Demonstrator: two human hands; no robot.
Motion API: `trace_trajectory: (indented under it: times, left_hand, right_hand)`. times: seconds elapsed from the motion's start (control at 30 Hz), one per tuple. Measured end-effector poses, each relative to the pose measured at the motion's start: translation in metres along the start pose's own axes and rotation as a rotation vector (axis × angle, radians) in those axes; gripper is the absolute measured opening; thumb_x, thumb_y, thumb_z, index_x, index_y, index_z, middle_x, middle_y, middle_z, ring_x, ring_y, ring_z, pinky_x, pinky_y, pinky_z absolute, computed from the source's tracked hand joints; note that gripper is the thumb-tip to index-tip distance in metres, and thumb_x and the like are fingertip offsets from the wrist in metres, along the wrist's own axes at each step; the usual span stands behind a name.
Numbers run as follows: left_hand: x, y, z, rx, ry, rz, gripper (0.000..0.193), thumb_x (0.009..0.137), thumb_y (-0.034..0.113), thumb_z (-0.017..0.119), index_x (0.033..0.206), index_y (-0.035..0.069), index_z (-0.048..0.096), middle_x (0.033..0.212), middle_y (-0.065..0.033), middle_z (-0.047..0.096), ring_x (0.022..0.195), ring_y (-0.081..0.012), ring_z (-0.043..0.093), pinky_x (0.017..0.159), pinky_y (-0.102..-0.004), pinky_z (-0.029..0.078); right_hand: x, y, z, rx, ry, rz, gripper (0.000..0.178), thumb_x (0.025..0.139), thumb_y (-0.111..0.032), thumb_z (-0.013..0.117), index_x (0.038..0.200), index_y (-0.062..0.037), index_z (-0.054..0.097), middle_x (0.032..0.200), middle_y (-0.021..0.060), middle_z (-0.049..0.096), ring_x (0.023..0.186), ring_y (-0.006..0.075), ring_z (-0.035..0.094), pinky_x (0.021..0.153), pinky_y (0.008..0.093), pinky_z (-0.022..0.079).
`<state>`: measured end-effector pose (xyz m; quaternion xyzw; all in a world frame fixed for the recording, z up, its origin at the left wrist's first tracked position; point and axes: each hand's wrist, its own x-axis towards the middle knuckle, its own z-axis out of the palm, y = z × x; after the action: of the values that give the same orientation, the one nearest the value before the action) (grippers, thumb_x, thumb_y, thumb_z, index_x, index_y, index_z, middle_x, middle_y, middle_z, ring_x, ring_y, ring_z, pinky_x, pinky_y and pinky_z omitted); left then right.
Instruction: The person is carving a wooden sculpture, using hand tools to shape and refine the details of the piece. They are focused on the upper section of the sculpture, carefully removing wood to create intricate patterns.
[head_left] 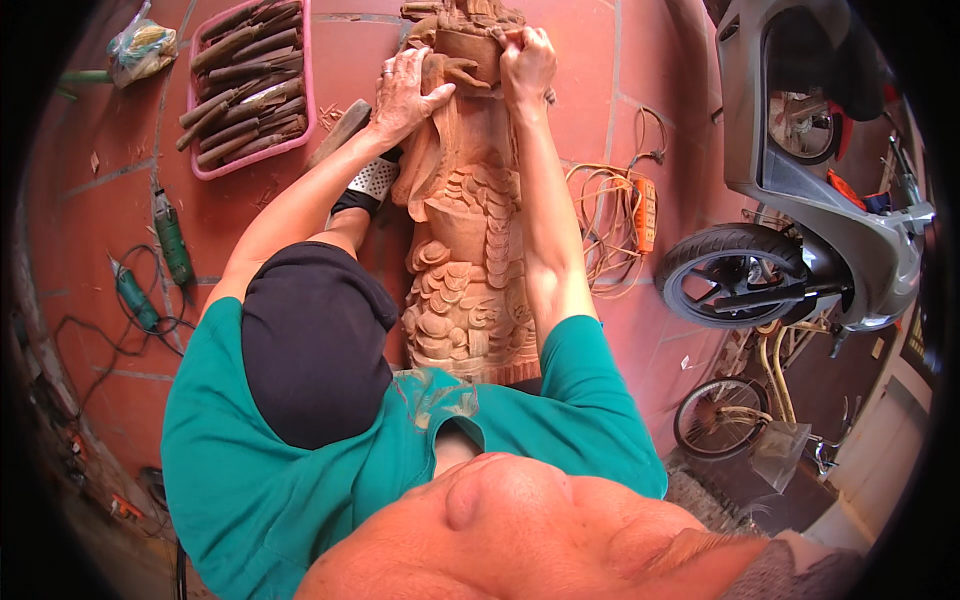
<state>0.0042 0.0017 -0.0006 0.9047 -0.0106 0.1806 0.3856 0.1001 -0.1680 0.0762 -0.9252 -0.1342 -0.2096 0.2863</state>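
A long carved wooden statue (470,240) lies on the floor in front of me, with scale-like and rounded relief along its body. My left hand (403,97) rests on the left side of its upper part, fingers stretched out and thumb apart. On the right side of the same part, my right hand (527,68) is closed, its fingertips against the wood. Whatever it grips is too hidden to name; a small dark end shows beside the hand. A flat-sided wooden piece (341,132) lies by my left forearm.
A pink basket (308,90) holds several wooden-handled tools. Two green power tools (172,240) with cords lie at left, a plastic bag (140,50) at far left. To the right are an orange power strip (645,215) with tangled cable, a grey motorbike (745,100) and a bicycle wheel (722,418).
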Motion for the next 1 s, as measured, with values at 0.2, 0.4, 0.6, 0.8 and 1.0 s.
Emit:
trace_trajectory:
  times: [0.2, 0.4, 0.6, 0.8, 1.0]
  left_hand:
    - [0.000, -0.004, 0.001, 0.032, 0.023, 0.028, 0.076, 0.085, 0.051, 0.067, 0.137, -0.001, 0.046, 0.137, -0.0201, 0.049, 0.128, -0.0371, 0.043, 0.109, -0.0470, 0.033]
    - [-0.002, -0.005, 0.002, 0.035, 0.041, 0.033, 0.075, 0.085, 0.051, 0.066, 0.137, 0.000, 0.046, 0.136, -0.0199, 0.049, 0.127, -0.0363, 0.044, 0.109, -0.0467, 0.033]
    - [0.000, -0.003, 0.003, -0.003, 0.016, 0.012, 0.078, 0.083, 0.052, 0.067, 0.138, 0.002, 0.045, 0.139, -0.0179, 0.047, 0.129, -0.0370, 0.041, 0.108, -0.0488, 0.034]
    - [-0.001, -0.010, 0.002, 0.007, 0.014, 0.000, 0.079, 0.082, 0.052, 0.068, 0.139, 0.003, 0.045, 0.140, -0.0171, 0.047, 0.130, -0.0372, 0.040, 0.108, -0.0502, 0.035]
    - [-0.003, -0.007, 0.004, 0.001, 0.000, -0.010, 0.079, 0.083, 0.053, 0.067, 0.139, 0.003, 0.044, 0.140, -0.0180, 0.046, 0.130, -0.0376, 0.040, 0.108, -0.0507, 0.035]
  right_hand:
    - [-0.029, 0.015, -0.017, 0.005, -0.089, -0.048, 0.003, 0.078, -0.011, 0.071, 0.079, -0.0089, 0.070, 0.084, 0.0102, 0.063, 0.085, 0.0304, 0.063, 0.073, 0.0430, 0.051]
    - [-0.029, 0.008, -0.048, -0.112, -0.258, -0.129, 0.005, 0.078, -0.011, 0.071, 0.082, -0.0108, 0.072, 0.082, 0.0090, 0.063, 0.083, 0.0285, 0.064, 0.072, 0.0401, 0.051]
    - [-0.051, -0.006, -0.026, 0.087, -0.085, -0.025, 0.009, 0.080, -0.011, 0.072, 0.089, -0.0126, 0.074, 0.078, 0.0069, 0.062, 0.078, 0.0259, 0.062, 0.068, 0.0376, 0.050]
    - [-0.051, -0.028, -0.030, -0.313, -0.258, -0.290, 0.014, 0.083, -0.012, 0.060, 0.091, -0.0130, 0.071, 0.096, 0.0069, 0.060, 0.097, 0.0256, 0.061, 0.070, 0.0396, 0.056]
    - [-0.026, -0.017, -0.043, -0.271, -0.474, -0.344, 0.011, 0.083, -0.014, 0.065, 0.090, -0.0130, 0.073, 0.094, 0.0075, 0.063, 0.094, 0.0272, 0.063, 0.074, 0.0392, 0.054]
